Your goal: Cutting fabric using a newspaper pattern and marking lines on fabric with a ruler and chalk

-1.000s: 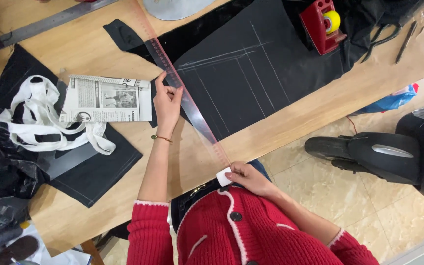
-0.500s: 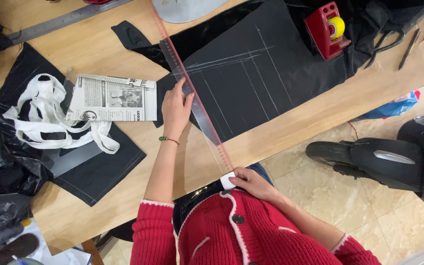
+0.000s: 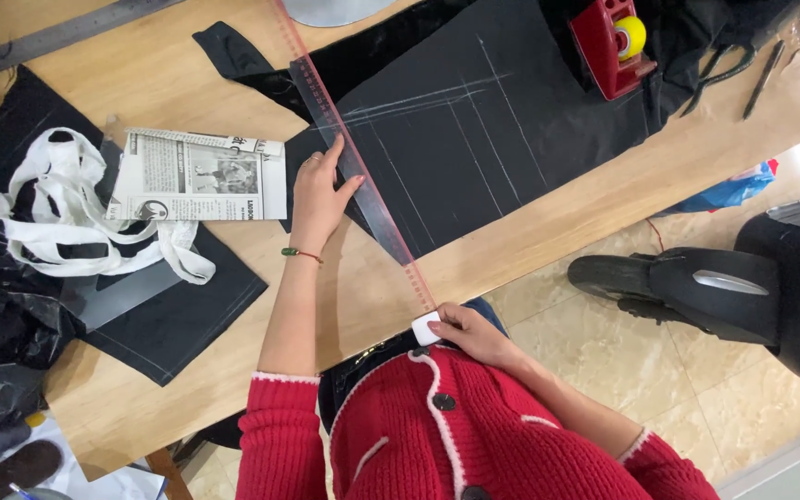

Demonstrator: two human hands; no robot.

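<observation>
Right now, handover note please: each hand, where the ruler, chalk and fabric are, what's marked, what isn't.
Left hand: flat on the long clear ruler, pinning it across the black fabric.
Right hand: at the table edge near the ruler's end, fingers holding a small white chalk block.
Done: several chalk lines already on the fabric.
Left: no line visible along the ruler's edge yet.

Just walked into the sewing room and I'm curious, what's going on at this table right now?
A person in a red knitted cardigan leans over a wooden table. Their left hand presses flat on a long clear ruler laid slantwise across a piece of black fabric that already carries several white chalk lines. Their right hand holds a small white piece of chalk at the table's near edge, by the ruler's lower end. A folded newspaper lies to the left, and a red tape dispenser sits on the far side.
</observation>
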